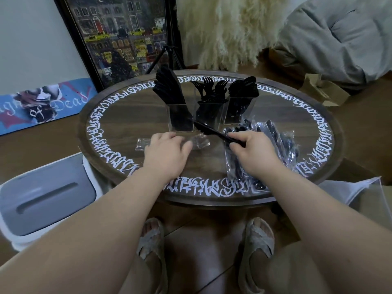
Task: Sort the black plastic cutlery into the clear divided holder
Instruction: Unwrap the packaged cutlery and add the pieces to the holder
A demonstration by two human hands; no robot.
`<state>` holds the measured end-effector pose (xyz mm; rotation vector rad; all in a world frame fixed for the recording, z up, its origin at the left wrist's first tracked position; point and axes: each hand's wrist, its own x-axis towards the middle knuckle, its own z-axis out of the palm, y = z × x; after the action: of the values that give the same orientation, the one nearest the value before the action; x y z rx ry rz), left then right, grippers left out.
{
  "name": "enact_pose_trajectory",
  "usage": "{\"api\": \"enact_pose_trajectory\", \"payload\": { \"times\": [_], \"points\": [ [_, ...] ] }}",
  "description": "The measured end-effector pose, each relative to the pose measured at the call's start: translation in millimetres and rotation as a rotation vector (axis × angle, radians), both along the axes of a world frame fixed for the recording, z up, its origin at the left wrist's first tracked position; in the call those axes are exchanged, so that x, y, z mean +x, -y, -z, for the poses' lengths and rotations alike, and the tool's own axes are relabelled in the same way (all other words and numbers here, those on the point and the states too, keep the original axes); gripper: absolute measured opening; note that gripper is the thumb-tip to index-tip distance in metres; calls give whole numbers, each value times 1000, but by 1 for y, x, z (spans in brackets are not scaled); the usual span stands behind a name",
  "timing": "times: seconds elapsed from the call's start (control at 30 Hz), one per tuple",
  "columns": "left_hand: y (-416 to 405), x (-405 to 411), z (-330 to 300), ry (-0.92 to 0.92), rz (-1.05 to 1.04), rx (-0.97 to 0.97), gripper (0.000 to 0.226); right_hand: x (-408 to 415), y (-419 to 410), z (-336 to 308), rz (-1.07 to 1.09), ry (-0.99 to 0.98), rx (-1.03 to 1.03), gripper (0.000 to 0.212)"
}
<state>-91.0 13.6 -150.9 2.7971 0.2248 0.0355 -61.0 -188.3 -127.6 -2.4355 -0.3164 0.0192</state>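
A black knife [210, 130] is pinched by its handle in the curled fingers of the right hand [252, 151], blade pointing toward the holder [209, 115]. An empty clear wrapper [197, 142] is touched on the tabletop [118, 132] by the left hand [167, 151], its grip loosely spread. The holder is seen at the far middle of the tabletop: knives [167, 85] are stood in its left compartment, forks [210, 88] in the middle, spoons [244, 85] on the right. Wrapped cutlery packs [282, 143] are piled just beside and under the right hand.
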Motion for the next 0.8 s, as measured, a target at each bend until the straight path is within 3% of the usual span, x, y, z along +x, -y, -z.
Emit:
{"api": "enact_pose_trajectory", "payload": {
  "times": [0.13,0.23,0.33,0.43,0.6,0.7,0.8],
  "points": [
    [19,0,-17,94,-99,-552,42,-4,-19,0,-94,-57,103,32],
    [20,0,-22,96,-200,-751,34,-7,-30,1,-199,-13,-7,34],
    [18,2,-22,95,-220,-770,26,-10,-37,3,-271,42,-112,33],
    [17,3,-25,72,-194,-768,18,-10,-37,3,-321,9,-77,28],
    [18,0,-28,11,-6,-798,3,4,-29,0,-143,-27,250,25],
    [25,-3,-30,3,136,-765,13,10,-29,-3,-100,-40,432,19],
    [28,-4,-30,-3,188,-751,24,8,-32,-4,-142,-15,435,22]
  ]
}}
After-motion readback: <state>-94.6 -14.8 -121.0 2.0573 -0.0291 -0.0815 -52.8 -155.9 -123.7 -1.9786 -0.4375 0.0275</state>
